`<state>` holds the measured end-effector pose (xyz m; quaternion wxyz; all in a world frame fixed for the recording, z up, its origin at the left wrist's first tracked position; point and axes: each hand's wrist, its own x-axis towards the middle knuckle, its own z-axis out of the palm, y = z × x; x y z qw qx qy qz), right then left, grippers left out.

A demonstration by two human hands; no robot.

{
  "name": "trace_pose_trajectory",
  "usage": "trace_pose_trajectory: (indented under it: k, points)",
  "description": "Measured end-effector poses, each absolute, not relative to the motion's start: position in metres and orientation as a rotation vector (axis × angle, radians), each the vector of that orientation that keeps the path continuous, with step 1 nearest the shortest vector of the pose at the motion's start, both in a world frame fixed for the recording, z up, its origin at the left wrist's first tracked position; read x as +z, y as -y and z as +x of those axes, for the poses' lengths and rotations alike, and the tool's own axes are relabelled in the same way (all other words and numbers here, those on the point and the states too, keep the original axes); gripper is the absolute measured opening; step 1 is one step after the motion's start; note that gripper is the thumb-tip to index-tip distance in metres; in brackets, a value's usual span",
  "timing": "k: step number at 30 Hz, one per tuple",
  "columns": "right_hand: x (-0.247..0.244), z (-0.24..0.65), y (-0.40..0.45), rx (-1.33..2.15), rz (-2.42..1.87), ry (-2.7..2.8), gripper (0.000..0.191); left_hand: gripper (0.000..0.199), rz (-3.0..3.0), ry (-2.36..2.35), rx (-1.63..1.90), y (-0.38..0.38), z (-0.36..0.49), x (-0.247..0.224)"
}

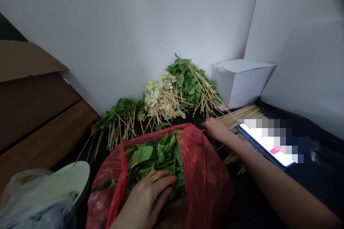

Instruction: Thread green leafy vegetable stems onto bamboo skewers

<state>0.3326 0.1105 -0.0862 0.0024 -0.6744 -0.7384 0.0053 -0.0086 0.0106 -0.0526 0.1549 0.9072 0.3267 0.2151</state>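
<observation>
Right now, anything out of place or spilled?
One thing: a lit phone lies by the loose wooden sticks, beside the right forearm. It looks odd that close to sticks and bagged greens. I see no clear spill.

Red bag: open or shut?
Open: the red bag gapes at the top, leafy greens show inside, and the left hand lies on them.

A food-preparation spot, home or shop unclear: skewered greens (pixel 185 82) heaped against the white wall (pixel 134 25) at centre, a red bag (pixel 206 164) of leaves (pixel 142 154) at lower centre, bare wooden sticks (pixel 231 116) right of centre.
</observation>
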Motion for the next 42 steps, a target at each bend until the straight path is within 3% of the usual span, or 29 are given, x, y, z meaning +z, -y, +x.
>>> trace_pose_trajectory:
  k: [5,13,19,23,30,36,42]
  points:
    - [-0.083,0.337,-0.109,-0.101,-2.016,2.281,0.018,0.030,2.454,-1.063,0.582,-0.002,-0.013,-0.037]
    - [-0.061,0.322,-0.096,-0.353,-1.772,2.039,0.034,0.022,2.250,-1.380,0.830,-0.008,-0.039,-0.007]
    - [-0.039,0.281,-0.055,-0.503,-1.033,1.950,0.037,0.016,2.255,-1.361,0.755,-0.005,-0.030,-0.008]
    - [-0.036,0.257,-0.036,-0.512,-0.824,2.049,0.038,0.016,2.284,-1.311,0.686,-0.011,-0.017,-0.010]
    - [-0.049,0.249,-0.036,-0.442,-0.879,1.983,0.038,0.055,2.727,-1.029,0.231,-0.022,0.016,-0.002]
    - [-0.049,0.249,-0.036,-0.427,-0.911,1.938,0.031,0.021,2.944,-0.956,0.032,-0.029,0.034,-0.010]
    - [-0.048,0.249,-0.037,-0.440,-0.951,1.913,0.030,0.016,2.717,-0.935,0.597,-0.037,0.021,-0.009]
